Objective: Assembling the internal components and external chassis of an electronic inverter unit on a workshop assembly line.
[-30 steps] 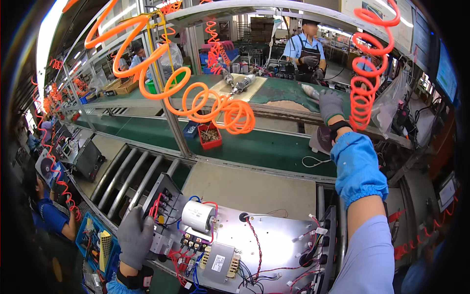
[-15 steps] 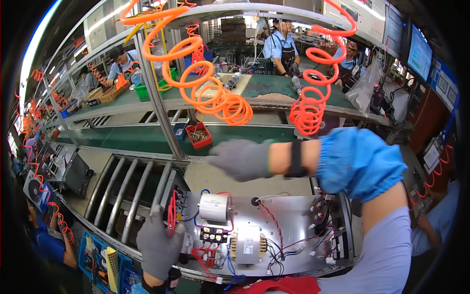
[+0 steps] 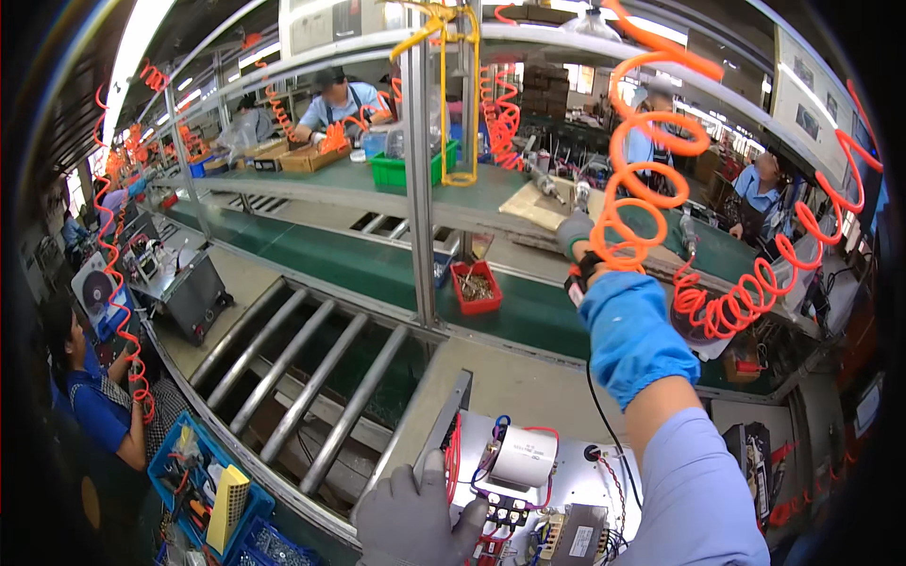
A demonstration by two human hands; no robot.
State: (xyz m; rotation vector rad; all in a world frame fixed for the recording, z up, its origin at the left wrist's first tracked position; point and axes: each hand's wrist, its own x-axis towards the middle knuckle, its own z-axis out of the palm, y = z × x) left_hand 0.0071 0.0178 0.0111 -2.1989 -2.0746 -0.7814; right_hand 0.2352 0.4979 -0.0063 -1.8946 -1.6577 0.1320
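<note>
My left hand [image 3: 415, 517], in a grey glove, rests at the left end of a metal chassis [image 3: 578, 451], fingers spread and thumb apart. Beside it are red wires [image 3: 454, 453], a black terminal block [image 3: 507, 510], a white cylindrical capacitor [image 3: 525, 456] and a transformer [image 3: 578, 536]. My right hand [image 3: 573, 232], gloved in grey, is stretched far forward to the raised bench. A silver hand tool [image 3: 582, 195] shows just above its fingers, and an orange coiled hose [image 3: 651, 203] hangs beside it. Whether the fingers close round the tool is unclear.
Metal rollers [image 3: 326, 401] lie left of the chassis. A red bin of small fasteners [image 3: 476, 288] stands on the green belt behind an upright post [image 3: 420, 189]. A blue tool tray [image 3: 179, 453] is at lower left. A co-worker [image 3: 99, 396] sits left; others work beyond the bench.
My right hand has gone from above the chassis forward to the far bench. The view has swung left, so the bench and chassis appear further right. My left hand stays by the chassis's left end.
</note>
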